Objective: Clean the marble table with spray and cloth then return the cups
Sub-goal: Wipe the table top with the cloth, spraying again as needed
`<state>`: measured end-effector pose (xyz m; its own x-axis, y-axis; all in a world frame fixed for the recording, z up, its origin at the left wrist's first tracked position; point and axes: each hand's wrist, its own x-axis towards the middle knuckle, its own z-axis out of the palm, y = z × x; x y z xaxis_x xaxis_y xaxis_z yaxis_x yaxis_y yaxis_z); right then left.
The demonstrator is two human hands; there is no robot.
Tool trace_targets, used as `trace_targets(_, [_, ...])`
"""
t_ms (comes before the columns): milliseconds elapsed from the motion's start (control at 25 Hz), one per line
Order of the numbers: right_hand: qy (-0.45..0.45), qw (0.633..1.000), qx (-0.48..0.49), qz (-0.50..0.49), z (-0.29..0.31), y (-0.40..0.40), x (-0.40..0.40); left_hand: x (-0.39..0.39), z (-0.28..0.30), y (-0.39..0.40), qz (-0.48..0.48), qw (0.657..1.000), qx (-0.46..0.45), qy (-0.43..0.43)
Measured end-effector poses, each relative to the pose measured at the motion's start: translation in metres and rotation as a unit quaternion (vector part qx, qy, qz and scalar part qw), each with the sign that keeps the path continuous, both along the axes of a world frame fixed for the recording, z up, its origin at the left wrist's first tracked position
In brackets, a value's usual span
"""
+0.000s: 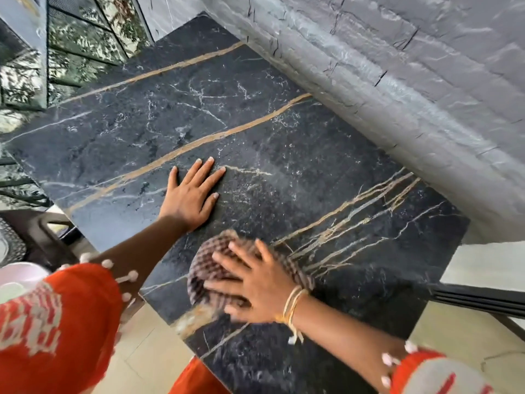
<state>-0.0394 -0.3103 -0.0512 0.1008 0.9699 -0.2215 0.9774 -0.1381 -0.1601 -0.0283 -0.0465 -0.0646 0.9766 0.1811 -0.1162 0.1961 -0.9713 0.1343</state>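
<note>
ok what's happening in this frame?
A person is wiping a dark marble table. The right hand presses a checked cloth flat on the near part of the tabletop, with straight, spread fingers. The left hand rests palm-down on the marble further in, apparently bracing. No spray bottle or cups are in view on the table, so this looks like the wiping stage, with the cups yet to be returned.
</note>
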Motion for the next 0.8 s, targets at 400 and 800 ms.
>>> trace_targets(400, [-0.019, 0.775, -0.064, -0.628, 0.012, -0.117, 0.233, -0.075, -0.003, -0.021, 0.018, 0.998, -0.054, -0.04])
trace_targets(800, [-0.032, 0.978, -0.019, -0.206, 0.004, 0.028, 0.0, -0.141, -0.006, -0.009, 0.371, 0.92, -0.092, -0.086])
